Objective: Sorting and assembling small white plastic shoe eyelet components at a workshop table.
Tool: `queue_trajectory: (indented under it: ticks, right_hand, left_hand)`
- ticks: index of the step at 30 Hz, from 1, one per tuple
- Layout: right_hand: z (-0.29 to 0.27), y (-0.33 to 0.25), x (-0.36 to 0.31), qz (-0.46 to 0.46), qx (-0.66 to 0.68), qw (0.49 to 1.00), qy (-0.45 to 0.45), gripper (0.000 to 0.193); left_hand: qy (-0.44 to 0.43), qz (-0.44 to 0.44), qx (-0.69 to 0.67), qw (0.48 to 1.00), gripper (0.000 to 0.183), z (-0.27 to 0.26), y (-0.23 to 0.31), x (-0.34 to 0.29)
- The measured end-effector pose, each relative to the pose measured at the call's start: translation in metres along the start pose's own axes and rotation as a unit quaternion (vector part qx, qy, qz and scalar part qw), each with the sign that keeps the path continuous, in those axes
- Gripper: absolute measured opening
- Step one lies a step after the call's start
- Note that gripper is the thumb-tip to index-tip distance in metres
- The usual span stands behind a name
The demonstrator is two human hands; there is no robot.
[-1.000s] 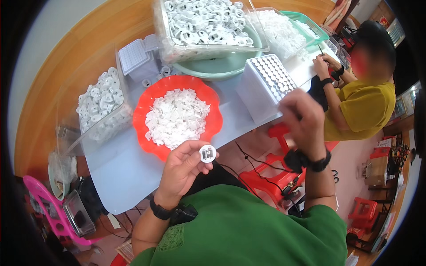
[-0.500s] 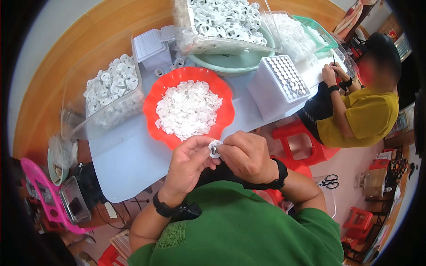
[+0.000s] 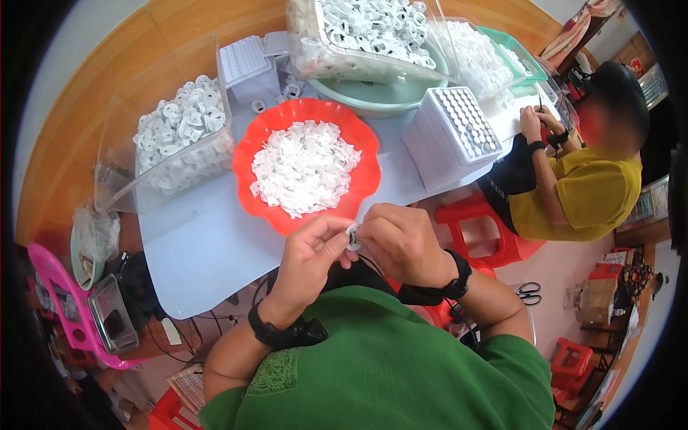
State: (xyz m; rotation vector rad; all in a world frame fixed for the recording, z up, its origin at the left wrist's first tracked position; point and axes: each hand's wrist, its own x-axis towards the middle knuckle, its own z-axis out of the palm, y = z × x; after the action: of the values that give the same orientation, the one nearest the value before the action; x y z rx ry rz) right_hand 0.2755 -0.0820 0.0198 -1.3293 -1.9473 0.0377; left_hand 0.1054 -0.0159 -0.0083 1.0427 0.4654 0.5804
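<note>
My left hand (image 3: 307,259) pinches a small round white plastic part (image 3: 353,237) between thumb and fingers, at the near edge of the table. From the other side, the fingertips of my right hand (image 3: 410,245) close on the same part's edge. Whether a smaller piece sits between them is too fine to make out. Just beyond my hands, a red scalloped bowl (image 3: 367,183) holds a heap of flat white pieces (image 3: 304,168).
Clear bins of round white parts stand at the left (image 3: 188,118) and back (image 3: 376,29), the latter over a pale green basin (image 3: 365,100). Stacked white trays (image 3: 455,136) sit right of the bowl. A co-worker in yellow (image 3: 573,186) works at the far right.
The round part has tilted between my fingers, its face turning more edge-on. My hands stay together in nearly the same place, and the whole view has shifted slightly.
</note>
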Motion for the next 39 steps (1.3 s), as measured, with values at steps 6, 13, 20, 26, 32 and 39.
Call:
queue_trajectory:
  ticks: [6,13,20,26,32,39]
  right_hand:
    - [-0.002,0.004,0.003,0.076,0.097,0.992,-0.010,0.017]
    - [-0.001,0.002,0.005,0.014,0.012,1.000,-0.002,0.013]
    - [-0.002,0.004,0.006,0.049,-0.002,0.999,-0.014,0.014]
    - [-0.012,0.015,0.005,0.353,0.306,0.877,-0.118,0.017]
    - [-0.012,0.014,0.005,0.319,0.407,0.852,-0.080,0.019]
    - [0.000,-0.008,-0.005,-0.044,-0.023,0.993,0.103,0.022]
  left_hand:
    - [-0.011,0.016,0.018,1.000,0.018,0.001,0.005,0.002]
    - [0.010,0.006,0.016,1.000,0.017,0.005,0.004,0.003]
    - [0.015,0.019,0.036,0.999,0.020,0.003,-0.003,0.006]
    - [-0.003,0.011,0.035,0.999,0.018,0.005,-0.006,0.003]
    - [-0.025,-0.002,-0.008,1.000,0.019,0.005,0.000,0.002]
    - [-0.011,0.025,-0.078,0.997,0.025,0.012,0.002,0.003]
